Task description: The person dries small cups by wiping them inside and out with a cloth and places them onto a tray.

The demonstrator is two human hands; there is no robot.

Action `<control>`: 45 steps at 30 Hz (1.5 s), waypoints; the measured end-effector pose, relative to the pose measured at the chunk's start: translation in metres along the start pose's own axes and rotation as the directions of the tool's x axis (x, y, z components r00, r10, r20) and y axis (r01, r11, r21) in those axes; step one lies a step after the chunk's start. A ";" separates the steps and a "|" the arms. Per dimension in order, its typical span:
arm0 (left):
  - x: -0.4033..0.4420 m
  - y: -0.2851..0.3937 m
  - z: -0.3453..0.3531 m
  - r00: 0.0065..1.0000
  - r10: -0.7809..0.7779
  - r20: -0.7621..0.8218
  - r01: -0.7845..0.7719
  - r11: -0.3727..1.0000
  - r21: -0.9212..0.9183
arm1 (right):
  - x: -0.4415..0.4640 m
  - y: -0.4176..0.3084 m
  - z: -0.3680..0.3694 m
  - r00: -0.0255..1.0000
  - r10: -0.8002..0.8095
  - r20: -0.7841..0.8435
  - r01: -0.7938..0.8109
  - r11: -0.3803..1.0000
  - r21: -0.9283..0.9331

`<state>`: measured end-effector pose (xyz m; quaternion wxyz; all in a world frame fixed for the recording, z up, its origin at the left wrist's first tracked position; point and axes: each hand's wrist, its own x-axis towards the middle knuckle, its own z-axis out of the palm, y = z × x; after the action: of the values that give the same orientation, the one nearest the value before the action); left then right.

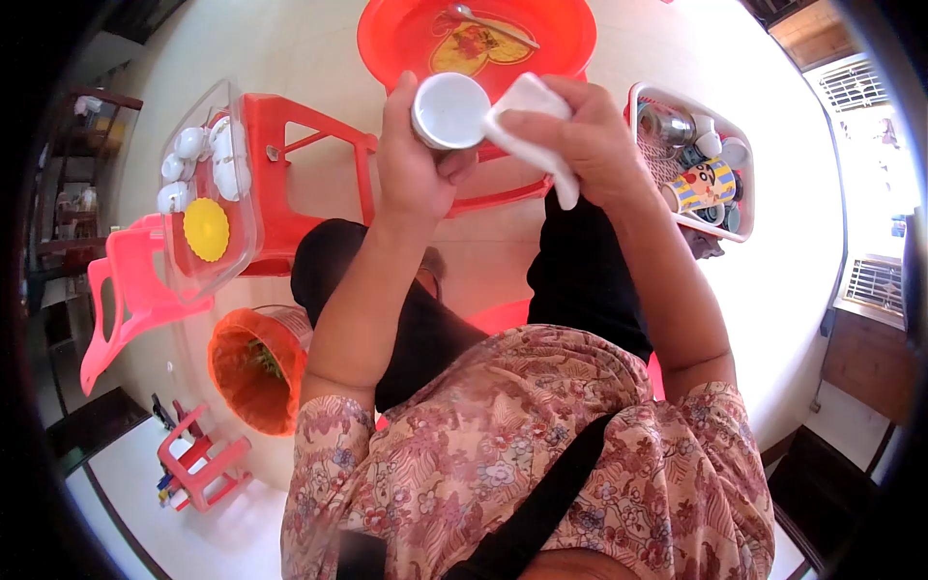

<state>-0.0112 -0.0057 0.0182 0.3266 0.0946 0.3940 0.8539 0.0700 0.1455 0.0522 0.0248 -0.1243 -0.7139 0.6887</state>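
Observation:
A small white cup (452, 110) is gripped in my left hand (414, 159), its round opening turned up toward me. My right hand (599, 135) pinches a folded white cloth (530, 108), which touches or nearly touches the cup's right rim; part of it hangs below my fingers. Just beyond both hands stands a red plastic basin (387, 43) with a yellow pattern on its bottom and a spoon (493, 26) lying in it. My fingers hide the cup's outer wall in part.
At left, a red stool (280, 184) is beside a clear tray (246, 246) with several white cups and a yellow scalloped piece (206, 230). At right, a white basket (704, 227) holds jars and a patterned paper cup (704, 184). An orange-lined bin (227, 372) stands lower left.

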 end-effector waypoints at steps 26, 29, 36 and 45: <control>-0.002 -0.005 -0.002 0.842 -0.526 0.120 0.527 0.850 0.021 | 0.047 -0.008 -0.007 0.579 -0.586 0.567 0.745 0.099 -0.659; -0.005 0.002 0.013 0.928 -0.306 -0.214 0.342 0.926 0.160 | 0.040 0.013 -0.005 0.859 -0.442 0.259 0.504 0.637 -0.583; 0.000 0.007 -0.004 0.994 -0.090 0.056 0.091 0.996 -0.024 | 0.011 0.037 -0.011 0.963 -0.161 -0.217 0.192 0.973 0.131; -0.008 -0.005 0.008 0.988 -0.148 -0.044 0.148 0.989 -0.013 | 0.010 0.021 0.023 0.587 -0.809 0.043 0.582 0.384 -0.717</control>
<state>0.0010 -0.0032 0.0210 0.3807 0.0443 0.4032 0.8310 0.0584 0.1253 0.0292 0.3828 0.0839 -0.8771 0.2776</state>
